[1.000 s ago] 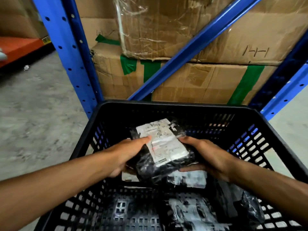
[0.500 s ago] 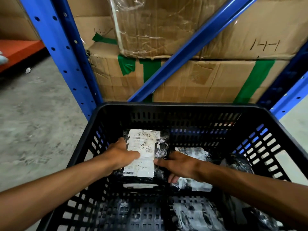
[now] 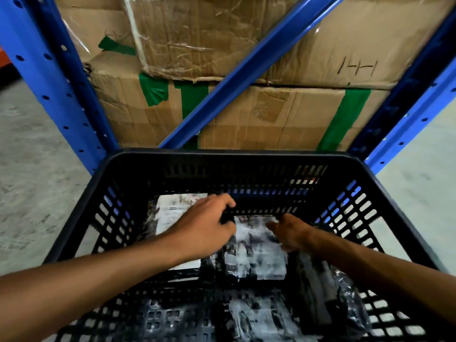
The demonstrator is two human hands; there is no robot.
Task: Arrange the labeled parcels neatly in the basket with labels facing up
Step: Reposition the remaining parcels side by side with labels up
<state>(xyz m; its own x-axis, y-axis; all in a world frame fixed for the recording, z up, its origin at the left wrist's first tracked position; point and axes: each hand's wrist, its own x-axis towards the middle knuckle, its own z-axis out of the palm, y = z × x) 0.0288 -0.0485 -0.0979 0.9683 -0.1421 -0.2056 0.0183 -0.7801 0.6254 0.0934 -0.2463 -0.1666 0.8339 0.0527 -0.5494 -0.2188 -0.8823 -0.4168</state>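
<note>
Several black plastic parcels with white labels lie in a black slotted basket [image 3: 222, 155]. One parcel [image 3: 172, 211] lies label up at the far left of the basket floor. Beside it is a middle parcel [image 3: 256, 255], label up and blurred. My left hand [image 3: 204, 228] reaches across the left parcel, its fingers curled on the middle parcel's far left corner. My right hand [image 3: 291, 233] lies with spread fingers on that parcel's right edge. Another labeled parcel [image 3: 256, 317] lies nearer to me. A dark parcel [image 3: 328, 299] with no label showing lies along the right side.
Directly behind the basket stands a blue metal rack [image 3: 49, 90] with a diagonal brace [image 3: 246, 70]. Stacked cardboard boxes [image 3: 271, 114] with green tape fill it. Grey concrete floor [image 3: 32, 169] lies to the left and right.
The parcel both hands held up a second ago now lies label up at the basket's far left. Both hands have let go of it and moved right onto the middle parcel.
</note>
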